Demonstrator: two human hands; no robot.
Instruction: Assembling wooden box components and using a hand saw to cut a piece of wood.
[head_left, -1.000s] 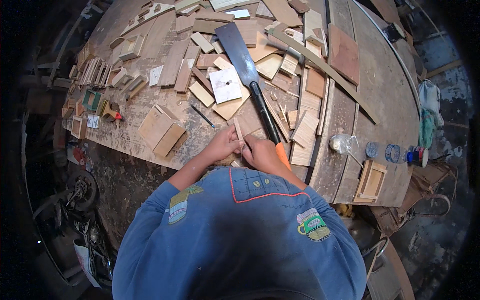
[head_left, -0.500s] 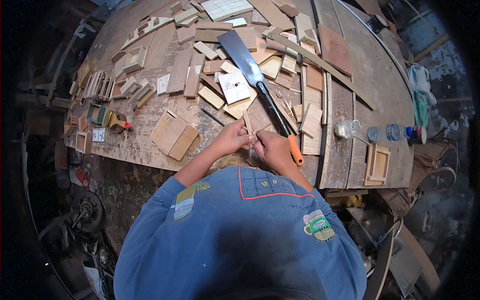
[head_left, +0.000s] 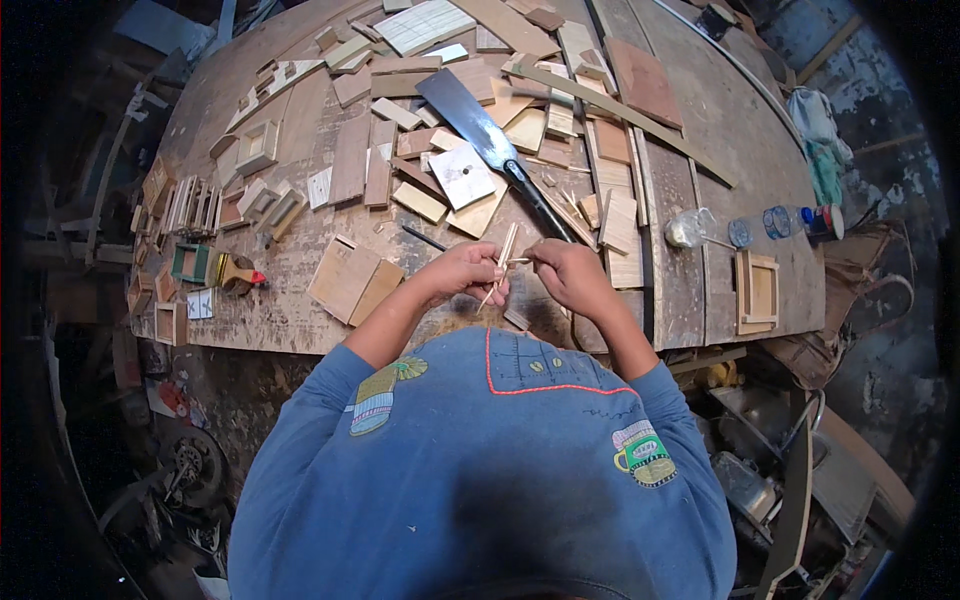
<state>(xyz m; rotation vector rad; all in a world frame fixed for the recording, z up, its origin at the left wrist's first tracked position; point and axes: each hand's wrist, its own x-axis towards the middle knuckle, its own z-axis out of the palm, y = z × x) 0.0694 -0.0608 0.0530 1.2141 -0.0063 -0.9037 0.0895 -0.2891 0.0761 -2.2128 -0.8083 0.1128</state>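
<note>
Close to my body at the bench's near edge, my left hand (head_left: 460, 272) is closed on thin wooden strips (head_left: 509, 242), which stick out past its fingertips. My right hand (head_left: 577, 277) pinches the end of another slim wooden piece (head_left: 521, 260) that lies crosswise against them. How many strips there are, and whether the crosswise piece is separate, I cannot tell. Just beyond my hands lies a handsaw with a wide steel blade (head_left: 462, 112) and a black handle (head_left: 538, 205); my right hand hides the handle's end. A dark pencil-like stick (head_left: 424, 237) lies beside my left hand.
Wooden offcuts (head_left: 420, 202) crowd the bench beyond the saw. A wooden box (head_left: 352, 280) sits to the left, with a paintbrush (head_left: 240, 275) and small frames farther left. At right are a clear plastic container (head_left: 688, 229), jars (head_left: 776, 222) and a wooden tray (head_left: 757, 322).
My hands have drawn apart, the right one moving rightward with the slim piece. The strips in my left hand show more fully. The whole view has shifted slightly.
</note>
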